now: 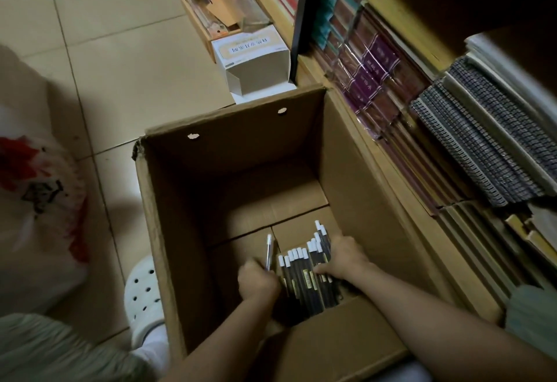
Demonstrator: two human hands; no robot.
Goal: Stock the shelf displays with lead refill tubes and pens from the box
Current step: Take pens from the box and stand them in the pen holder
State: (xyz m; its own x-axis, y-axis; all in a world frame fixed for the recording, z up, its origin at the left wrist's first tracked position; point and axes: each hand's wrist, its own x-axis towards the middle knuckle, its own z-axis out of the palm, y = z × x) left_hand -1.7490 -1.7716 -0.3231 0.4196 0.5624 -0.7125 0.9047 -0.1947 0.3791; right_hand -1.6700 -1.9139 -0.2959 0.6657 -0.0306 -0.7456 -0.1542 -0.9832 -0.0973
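- At the bottom of the cardboard box [168, 231], toward 5 o'clock, lies one bundle of black pens [304, 273] with white caps, roughly a dozen.
- Left hand [257, 282]: grip curled around a single clear pen [269, 250].
- Right hand [343, 258]: fingers curled over the bundle's 3 o'clock side.
- One white clog [143, 294] at 9 o'clock.

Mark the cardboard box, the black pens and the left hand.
cardboard box [229, 128]: head view, far inner wall.
black pens [301, 279]: head view, middle of the bundle.
left hand [257, 280]: head view, back of hand.
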